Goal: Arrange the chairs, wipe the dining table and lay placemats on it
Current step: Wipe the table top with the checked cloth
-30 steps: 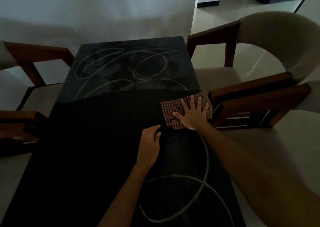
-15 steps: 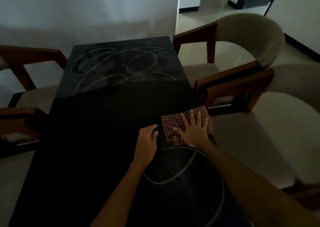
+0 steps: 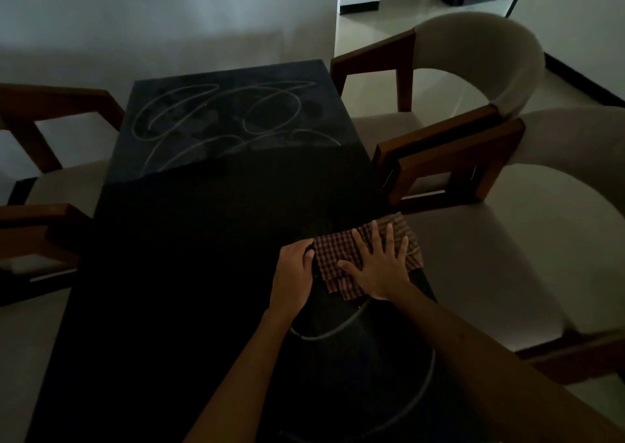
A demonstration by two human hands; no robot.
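At the right edge of the dark dining table (image 3: 209, 232): checked cloth (image 3: 341, 256), partly overhanging, pinned flat under right hand (image 3: 380, 268) with fingers spread and straight. Left hand (image 3: 292, 275) just beside, fingers curled onto the cloth's left edge. Along that edge, two cushioned wooden chairs (image 3: 449, 158).

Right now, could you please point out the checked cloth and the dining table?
checked cloth (image 3: 338, 253): head view, on its left half.
dining table (image 3: 203, 239): head view, on bare dark top.

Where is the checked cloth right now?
The red-brown checked cloth lies at the dark dining table's right edge, under the flat right hand, beside the left hand.
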